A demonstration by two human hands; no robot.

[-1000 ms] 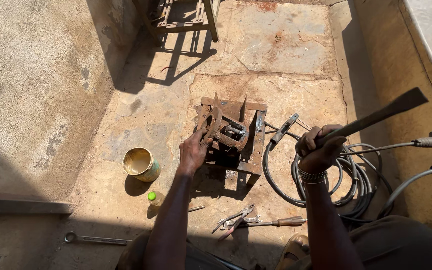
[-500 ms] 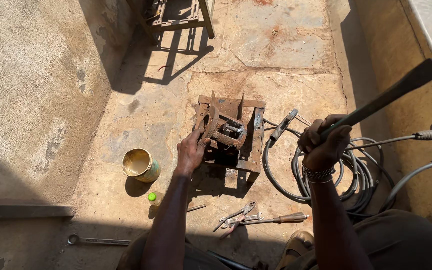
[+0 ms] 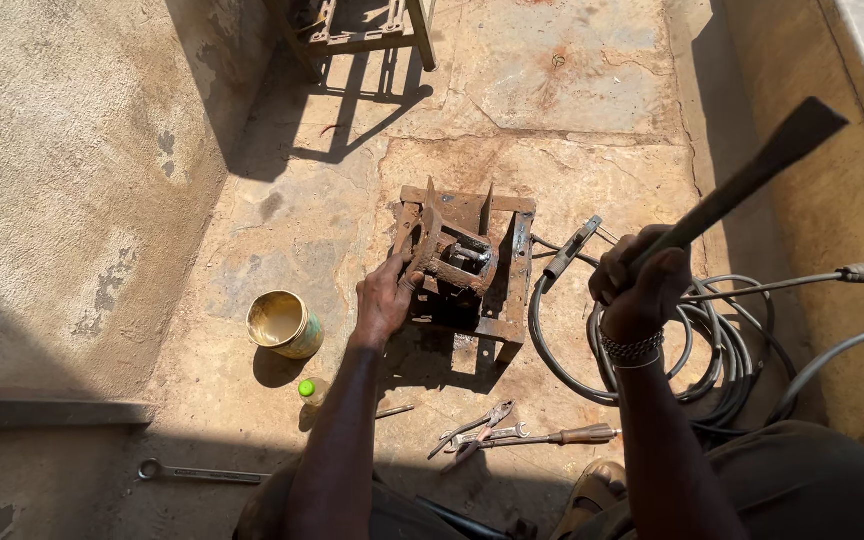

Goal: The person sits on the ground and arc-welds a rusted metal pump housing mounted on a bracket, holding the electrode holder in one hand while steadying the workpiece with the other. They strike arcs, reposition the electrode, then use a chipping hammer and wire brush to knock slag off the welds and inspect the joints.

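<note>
A small round tin (image 3: 283, 324) stands open on the floor (image 3: 552, 90) to the left of the work, its inside coated a pale yellowish colour; whether it holds anything more than that coating cannot be told. Just near of it lies a small bottle with a green cap (image 3: 308, 389).

The left hand (image 3: 384, 297) rests on the left side of a rusty metal frame (image 3: 464, 262), a boxy welded piece with a round part and a bright bolt inside it; the fingers curl against a rusted curved bar at the frame's left edge. The right hand (image 3: 637, 282) is raised to the right of the frame, fingers closed tight around the handle of a long dark flat-ended bar (image 3: 752, 180) that slants up and away to the far right. A beaded band sits on that wrist.

Between the frame and the right hand lies a clamp-like holder (image 3: 572, 248) joined to a coil of black cable (image 3: 722, 350) heaped on the right. Near the person lie pliers (image 3: 477, 428), a screwdriver with a wooden handle (image 3: 552, 437) and, far to the left, a ring spanner (image 3: 197, 473).

The floor is cracked, stained concrete in hard sunlight, with rough plastered walls left and right and a metal stand (image 3: 362, 30) at the far end casting a shadow
</note>
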